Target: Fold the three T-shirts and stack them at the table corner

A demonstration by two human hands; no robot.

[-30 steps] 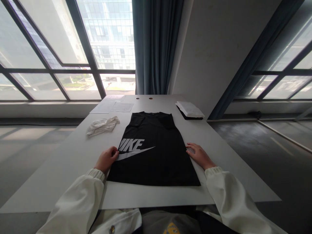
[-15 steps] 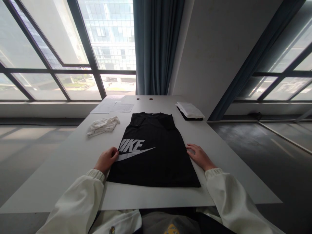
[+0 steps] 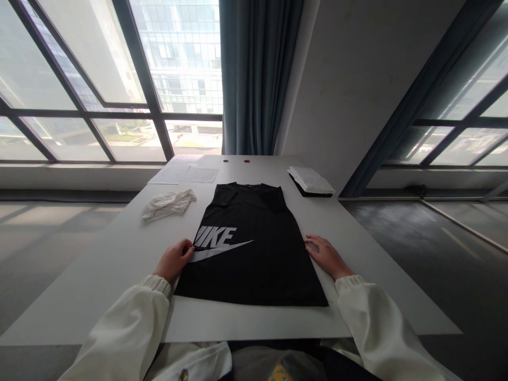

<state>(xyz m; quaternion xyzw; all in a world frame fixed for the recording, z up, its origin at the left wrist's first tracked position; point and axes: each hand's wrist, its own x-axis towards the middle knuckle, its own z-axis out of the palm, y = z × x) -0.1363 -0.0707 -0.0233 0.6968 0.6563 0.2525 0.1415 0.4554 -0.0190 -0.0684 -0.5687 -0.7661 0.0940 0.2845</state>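
Observation:
A black T-shirt (image 3: 257,270) with a large white logo lies flat on the white table in front of me, its collar at the far end. Its sleeves look folded inward, and the logo's lettering is cut off at the left edge. My left hand (image 3: 174,259) pinches that left edge beside the logo, fingers closed. Across from it, my right hand (image 3: 326,256) has its fingertips and thumb closed at the shirt's right edge, a small gap showing between thumb and fingers. Both wrists rest low over the table.
Left of the shirt sits a crumpled white cloth (image 3: 170,205), with sheets of paper (image 3: 198,174) behind it. A stack of folded white and black items (image 3: 311,181) lies at the back right of the table (image 3: 246,324). Beyond stand a blue curtain (image 3: 257,79) and windows.
Almost nothing differs; the view has shifted very slightly. Both hands stay at the shirt's side edges, and the shirt lies as before.

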